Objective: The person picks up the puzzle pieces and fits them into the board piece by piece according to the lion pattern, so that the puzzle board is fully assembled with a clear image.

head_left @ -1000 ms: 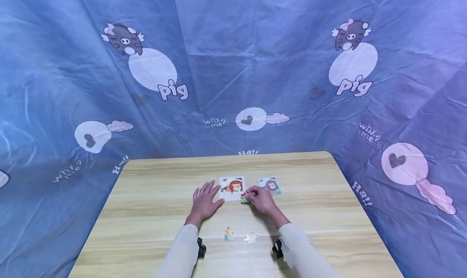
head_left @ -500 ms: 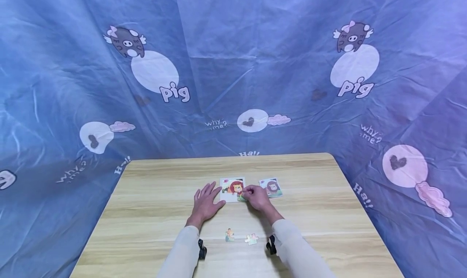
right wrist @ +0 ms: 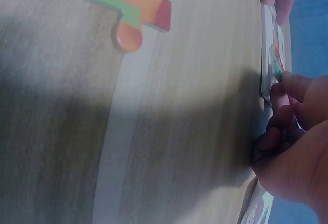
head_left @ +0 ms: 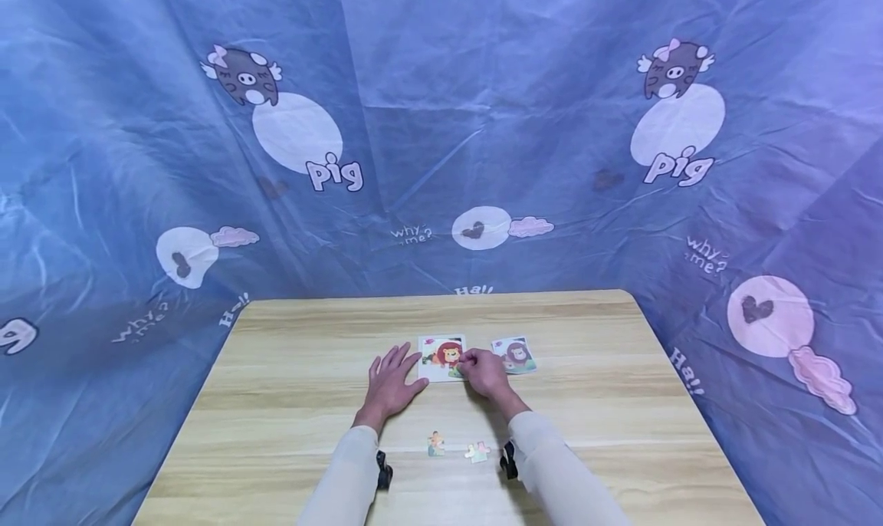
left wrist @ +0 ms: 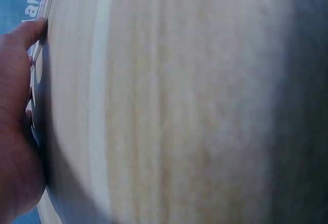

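A white-bordered puzzle board (head_left: pixel 433 373) with a red-maned lion picture lies near the middle of the table. My left hand (head_left: pixel 393 382) rests at the board's left edge with fingers spread and fairly straight. At the lower right corner of the board, my right hand (head_left: pixel 485 373) pinches a green puzzle piece (right wrist: pixel 277 70) between thumb and fingertips. The right wrist view shows that piece at the board's surface; whether it sits flush cannot be told. The left wrist view catches only part of the left hand (left wrist: pixel 18 126) beside the board.
Two loose puzzle pieces lie nearer the body: an orange and green one (head_left: pixel 435 444) and a pale pink-green one (head_left: pixel 477 452). A faded lion picture card (head_left: pixel 519 357) lies right of the board. Blue printed cloth (head_left: pixel 441 150) hangs behind the wooden table (head_left: pixel 310 327).
My right hand has moved slightly left, bringing the green puzzle piece from beside the board onto its lower right corner. The left hand has kept its place at the board.
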{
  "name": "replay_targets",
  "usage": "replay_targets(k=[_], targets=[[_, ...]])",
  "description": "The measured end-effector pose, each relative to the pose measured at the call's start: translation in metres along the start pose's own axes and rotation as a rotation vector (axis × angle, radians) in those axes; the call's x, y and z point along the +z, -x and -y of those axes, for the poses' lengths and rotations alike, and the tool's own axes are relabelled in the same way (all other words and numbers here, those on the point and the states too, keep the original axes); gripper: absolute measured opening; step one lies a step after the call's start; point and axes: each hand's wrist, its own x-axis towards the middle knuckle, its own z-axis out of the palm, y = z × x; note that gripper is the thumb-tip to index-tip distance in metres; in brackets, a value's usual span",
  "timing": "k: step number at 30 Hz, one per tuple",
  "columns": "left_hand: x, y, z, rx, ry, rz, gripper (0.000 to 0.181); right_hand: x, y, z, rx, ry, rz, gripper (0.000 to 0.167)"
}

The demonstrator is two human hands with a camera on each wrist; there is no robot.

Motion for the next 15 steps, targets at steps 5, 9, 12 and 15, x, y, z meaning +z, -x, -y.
replay_targets(k=[5, 9, 12, 15], targets=[[-0.0011, -0.0004, -0.0019, -0.007, 0.0, 0.015, 0.063, 0.0024, -0.0016, -0.0034, -0.03, 0.055, -0.03, 0.007], [-0.0016, 0.0004, -0.003, 0.0, 0.004, 0.01, 0.062, 0.0035, -0.0026, -0.005, -0.051, 0.086, -0.04, 0.01], [-0.0016, 0.0008, -0.003, 0.007, 0.007, -0.006, 0.061, 0.0041, -0.0025, -0.0062, -0.083, 0.122, -0.044, 0.016], [-0.0004, 0.0006, -0.0016, 0.007, 0.014, -0.013, 0.061, 0.0054, -0.0026, -0.0074, -0.117, 0.171, -0.037, 0.024]])
